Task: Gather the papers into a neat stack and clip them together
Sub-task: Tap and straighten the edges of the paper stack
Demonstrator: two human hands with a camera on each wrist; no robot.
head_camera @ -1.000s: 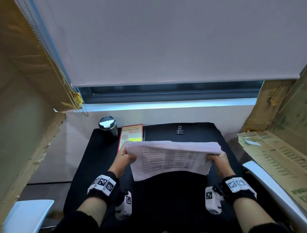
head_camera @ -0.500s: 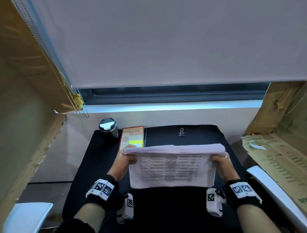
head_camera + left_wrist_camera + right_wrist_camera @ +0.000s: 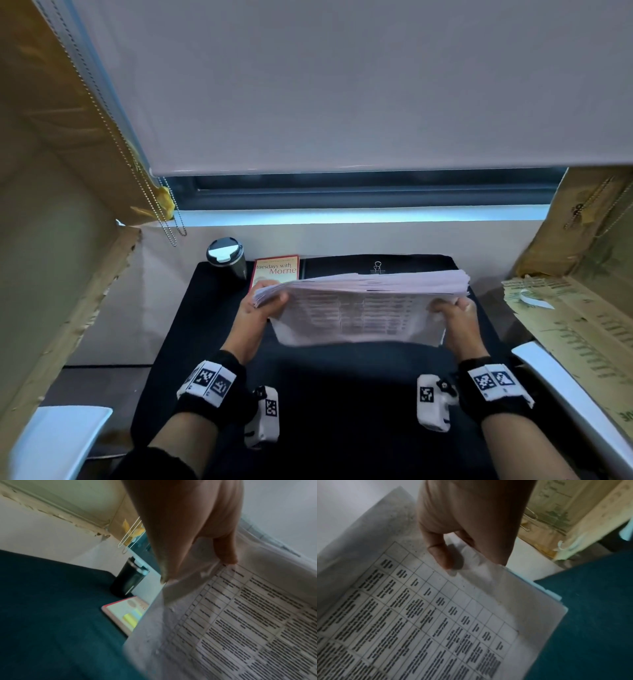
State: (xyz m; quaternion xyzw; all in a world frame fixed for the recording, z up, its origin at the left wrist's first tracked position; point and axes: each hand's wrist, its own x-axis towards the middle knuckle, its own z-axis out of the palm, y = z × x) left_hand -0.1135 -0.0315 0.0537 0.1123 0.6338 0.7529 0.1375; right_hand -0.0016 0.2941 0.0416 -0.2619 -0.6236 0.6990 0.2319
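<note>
A thick stack of printed papers (image 3: 359, 305) stands on its long edge over the black mat (image 3: 342, 394), its table-printed face towards me. My left hand (image 3: 263, 305) grips the stack's left end, thumb on the front sheet. My right hand (image 3: 452, 308) grips the right end the same way. The wrist views show each thumb pressed on the printed papers (image 3: 240, 622) (image 3: 436, 615). The upper edges of the sheets are slightly uneven. A black binder clip (image 3: 377, 267) lies on the mat behind the stack, partly hidden by it.
A black travel cup (image 3: 227, 257) and a red-edged book (image 3: 275, 270) sit at the mat's back left. Torn cardboard (image 3: 575, 325) lies to the right, more cardboard stands on the left. White chair arms (image 3: 565, 394) flank the mat.
The stack has been tipped from a slanted hold to upright on its long edge and squared between both hands. Both grips stay at the ends.
</note>
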